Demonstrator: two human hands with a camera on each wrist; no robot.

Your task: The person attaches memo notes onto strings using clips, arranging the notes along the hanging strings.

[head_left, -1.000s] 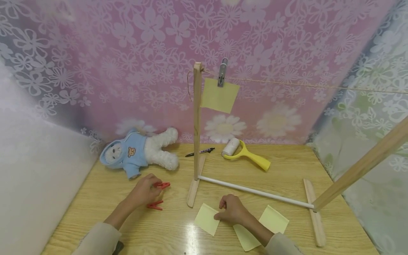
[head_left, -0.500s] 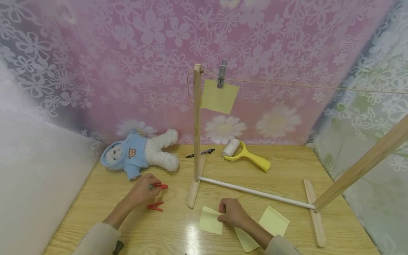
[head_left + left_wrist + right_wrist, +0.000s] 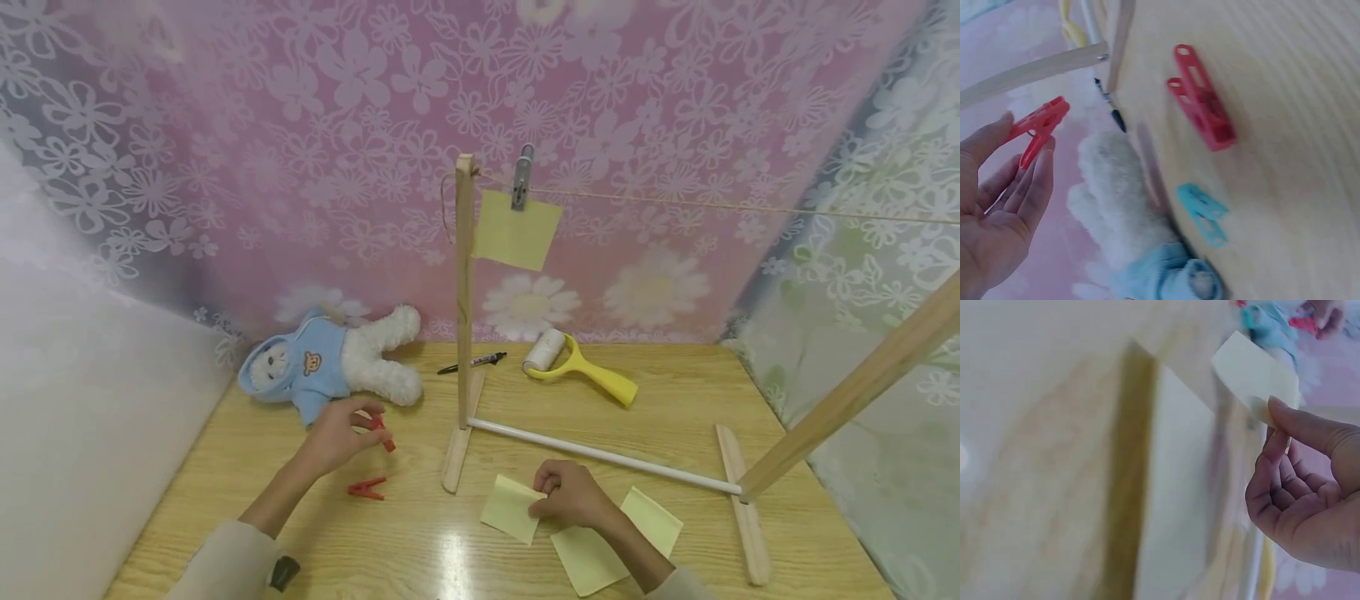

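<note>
My left hand (image 3: 339,437) pinches a red clothespin (image 3: 1041,122) between thumb and fingers, its jaws pointing away from the palm. A second red clothespin (image 3: 367,488) lies on the table just below that hand. In the left wrist view a teal clothespin (image 3: 1202,214) rests near the toy's blue sleeve; the hand hides it from the head camera. With thumb and forefinger my right hand (image 3: 573,493) holds a yellow sticky note (image 3: 510,512) by its edge, tilted. Under and beside the right forearm lie two more yellow notes (image 3: 588,562).
A wooden post (image 3: 464,317) and a slanting one (image 3: 847,400) carry a string (image 3: 675,202). A grey clip (image 3: 522,177) holds a yellow note (image 3: 517,232) there. A white rod (image 3: 600,455) joins the feet. Behind lie a plush toy (image 3: 326,362), pen (image 3: 472,363) and lint roller (image 3: 581,367).
My left hand has picked up the red clothespin and turned it so it points downward. The right hand has drawn the sticky note to the right and tilted it.
</note>
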